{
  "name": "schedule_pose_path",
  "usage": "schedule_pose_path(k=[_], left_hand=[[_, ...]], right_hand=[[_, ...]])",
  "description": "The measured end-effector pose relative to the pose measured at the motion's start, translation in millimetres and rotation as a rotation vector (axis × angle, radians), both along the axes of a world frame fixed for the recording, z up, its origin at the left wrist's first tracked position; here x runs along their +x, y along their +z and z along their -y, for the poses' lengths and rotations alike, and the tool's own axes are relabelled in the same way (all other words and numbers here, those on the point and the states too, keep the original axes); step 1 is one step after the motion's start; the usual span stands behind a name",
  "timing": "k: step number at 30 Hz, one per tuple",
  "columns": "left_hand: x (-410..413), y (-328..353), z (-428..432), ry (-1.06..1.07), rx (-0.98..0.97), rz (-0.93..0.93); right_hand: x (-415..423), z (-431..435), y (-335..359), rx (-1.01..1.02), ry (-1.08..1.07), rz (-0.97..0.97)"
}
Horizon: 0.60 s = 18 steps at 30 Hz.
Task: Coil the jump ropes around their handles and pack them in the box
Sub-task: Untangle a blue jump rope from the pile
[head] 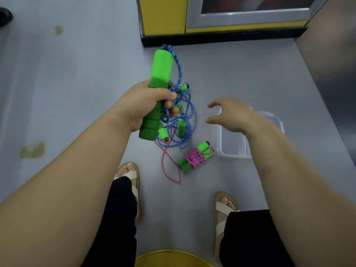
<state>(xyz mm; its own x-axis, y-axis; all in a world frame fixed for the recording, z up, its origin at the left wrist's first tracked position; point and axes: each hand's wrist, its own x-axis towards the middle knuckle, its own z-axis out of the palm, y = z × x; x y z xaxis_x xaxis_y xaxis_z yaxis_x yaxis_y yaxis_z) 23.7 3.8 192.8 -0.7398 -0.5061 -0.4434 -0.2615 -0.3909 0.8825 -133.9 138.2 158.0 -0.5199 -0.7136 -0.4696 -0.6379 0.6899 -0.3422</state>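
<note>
One green handle [161,71] of the blue rope [180,72] is being gripped by the left hand [143,106]; the right hand [231,116] is hovering, fingers apart, over the clear box [231,149]. The coiled pink rope [195,157] is lying at its eight o'clock.

Single head-worn wide-angle view, looking steeply down from above; forearms close, floor [77,93] farther below.

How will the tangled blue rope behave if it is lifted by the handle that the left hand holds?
Probably floppy: the blue rope hangs in slack loops from the green handle. It looks thin, so it is likely light. Its loops cross a pink rope, so that may drag along.
</note>
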Motion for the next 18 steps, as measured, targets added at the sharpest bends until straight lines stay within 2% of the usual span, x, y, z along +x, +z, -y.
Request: schedule_pose_path(k=[1, 3, 6, 9, 12, 14, 16, 18], left_hand=[[0.2, -0.2, -0.9, -0.012, 0.011, 0.008], [-0.3, 1.1, -3.7, -0.039, 0.02, 0.01], [-2.4, 2.2, -7.5, -0.058, 0.093, -0.063], [-2.3, 8.3, -9.3, -0.036, 0.272, -0.18], [1.5, 11.4, -7.6, 0.036, 0.4, -0.231], [3.6, 5.1, -0.3, 0.183, 0.441, -0.201], [9.1, -4.5, 14.1, 0.43, 0.496, -0.171], [18.0, -13.2, 29.4, 0.624, 0.526, -0.126]], right_hand=[[3.1, -0.7, -0.5, 0.011, 0.031, 0.022], [12.1, 3.9, -0.4, -0.126, 0.037, 0.106], [29.5, 15.4, -10.4, -0.313, -0.033, 0.347], [41.4, 21.7, -31.7, -0.284, -0.068, 0.512], [45.6, 24.0, -35.9, -0.302, -0.104, 0.526], [42.1, 27.6, -29.2, -0.419, -0.168, 0.587], [30.9, 26.0, -19.7, -0.527, -0.285, 0.627], [14.9, 20.0, -8.3, -0.589, -0.316, 0.535]])
